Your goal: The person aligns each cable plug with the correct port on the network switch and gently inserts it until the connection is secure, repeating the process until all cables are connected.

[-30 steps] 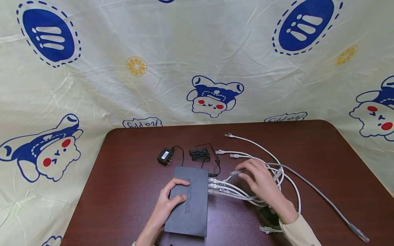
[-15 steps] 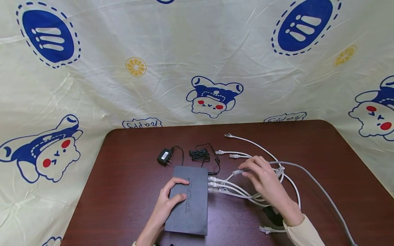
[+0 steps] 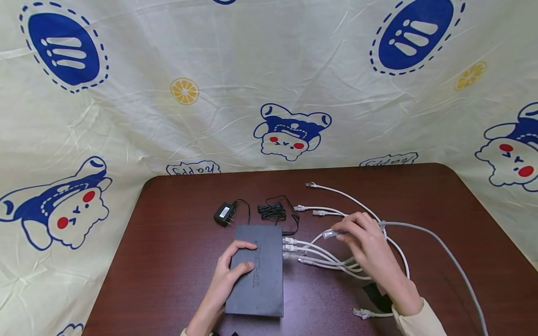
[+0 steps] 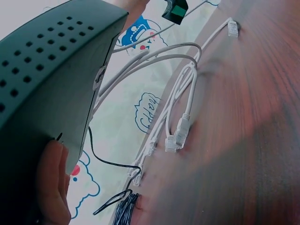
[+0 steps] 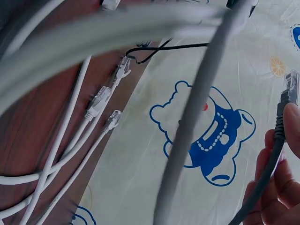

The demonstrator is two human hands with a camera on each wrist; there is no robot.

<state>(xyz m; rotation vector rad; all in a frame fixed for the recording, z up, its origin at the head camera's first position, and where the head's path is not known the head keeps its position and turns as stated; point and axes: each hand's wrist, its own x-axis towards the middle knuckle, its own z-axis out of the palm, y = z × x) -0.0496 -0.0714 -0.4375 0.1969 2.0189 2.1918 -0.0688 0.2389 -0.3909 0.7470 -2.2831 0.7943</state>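
Observation:
A dark grey TP-Link network switch (image 3: 269,298) is held in my left hand (image 3: 224,275), thumb and index finger on its top. In the left wrist view, fingers (image 4: 52,187) of that hand press its underside, and the switch (image 4: 70,108) stands off the table. White network cables (image 3: 319,247) run from the ports on its right side. My right hand (image 3: 370,245) pinches a grey network cable just behind its clear plug (image 3: 329,234), to the right of the switch. The right wrist view shows this plug (image 5: 290,86) pointing up past the thumb.
A black power adapter (image 3: 224,213) and a bundled black cord (image 3: 272,212) lie behind the switch. Loose white cable ends (image 3: 323,213) spread over the brown table (image 3: 180,261). Another clear plug (image 3: 362,313) lies near the right forearm. A patterned cloth (image 3: 227,126) hangs behind.
My right hand has drawn slightly right, away from the switch, with the grey cable's plug. That cable's far end has slid out of view at the lower right. The left hand keeps its grip.

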